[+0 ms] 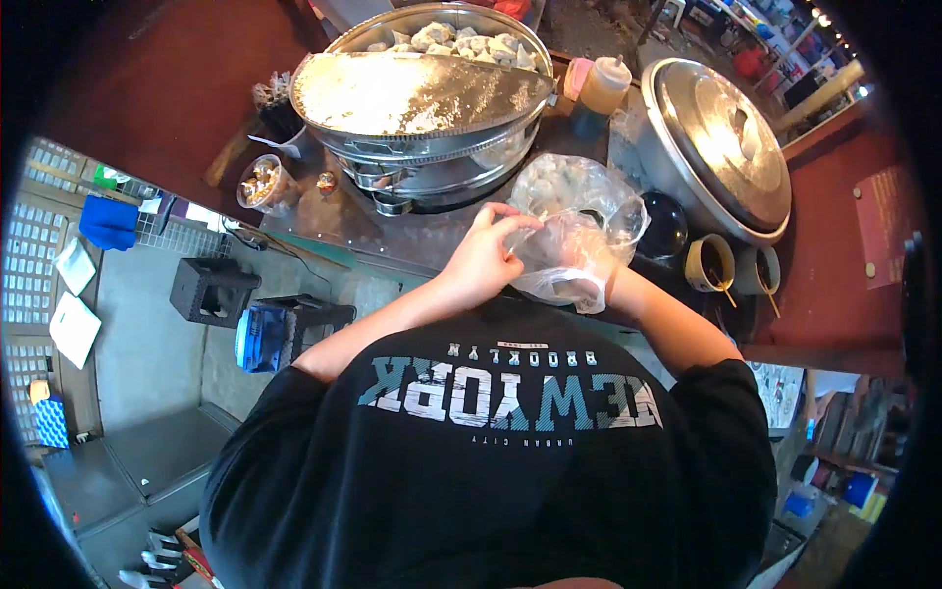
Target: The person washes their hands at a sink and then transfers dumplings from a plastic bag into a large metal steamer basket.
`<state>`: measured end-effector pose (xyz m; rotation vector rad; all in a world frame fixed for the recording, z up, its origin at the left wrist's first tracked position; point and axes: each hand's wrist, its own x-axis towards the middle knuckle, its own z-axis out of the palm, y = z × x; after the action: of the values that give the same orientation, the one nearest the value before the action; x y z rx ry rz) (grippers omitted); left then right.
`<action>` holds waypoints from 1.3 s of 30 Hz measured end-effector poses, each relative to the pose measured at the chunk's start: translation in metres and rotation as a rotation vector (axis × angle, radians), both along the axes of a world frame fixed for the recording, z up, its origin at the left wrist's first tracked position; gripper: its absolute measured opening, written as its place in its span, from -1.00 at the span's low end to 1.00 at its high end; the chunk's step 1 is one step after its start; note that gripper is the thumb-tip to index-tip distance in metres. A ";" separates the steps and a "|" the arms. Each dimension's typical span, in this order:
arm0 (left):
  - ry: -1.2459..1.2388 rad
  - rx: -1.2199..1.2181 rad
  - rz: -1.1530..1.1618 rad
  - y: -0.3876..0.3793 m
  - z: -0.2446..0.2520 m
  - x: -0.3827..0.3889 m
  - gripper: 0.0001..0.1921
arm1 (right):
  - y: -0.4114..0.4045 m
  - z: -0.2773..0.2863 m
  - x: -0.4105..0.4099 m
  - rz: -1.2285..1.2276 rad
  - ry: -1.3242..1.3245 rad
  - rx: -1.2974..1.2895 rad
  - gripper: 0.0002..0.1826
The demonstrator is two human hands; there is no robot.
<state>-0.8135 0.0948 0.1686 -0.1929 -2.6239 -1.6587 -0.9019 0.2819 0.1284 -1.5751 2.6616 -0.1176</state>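
My left hand (489, 247) pinches the edge of a clear plastic bag (556, 283) between thumb and fingers. Inside or behind the clear plastic is my right hand (585, 247); its fingers are blurred by the film, so their grip cannot be told. Just beyond both hands lies another part of clear plastic (570, 180), with pale contents showing through; whether it is a separate bag cannot be told. Behind and to the left stands a round metal steamer (434, 143), partly covered by a shiny lid (412, 92), with pale dumplings (471, 44) heaped in its uncovered part.
A large lidded metal pot (717, 147) stands at the right. Near it are a dark round object (662, 224) and two cups of dark sauce (710, 263) with sticks. A squeeze bottle (605, 85) is behind the bag. A plastic cup (266, 184) stands left of the steamer.
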 end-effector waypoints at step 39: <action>-0.005 0.176 0.065 -0.005 0.003 -0.012 -0.55 | 0.049 0.034 -0.018 -0.385 -1.780 -0.828 -0.44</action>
<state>-0.8251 0.0898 0.1717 -0.0973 -2.4414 -1.8573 -0.9194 0.3310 0.1628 -0.2820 1.2624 -1.7245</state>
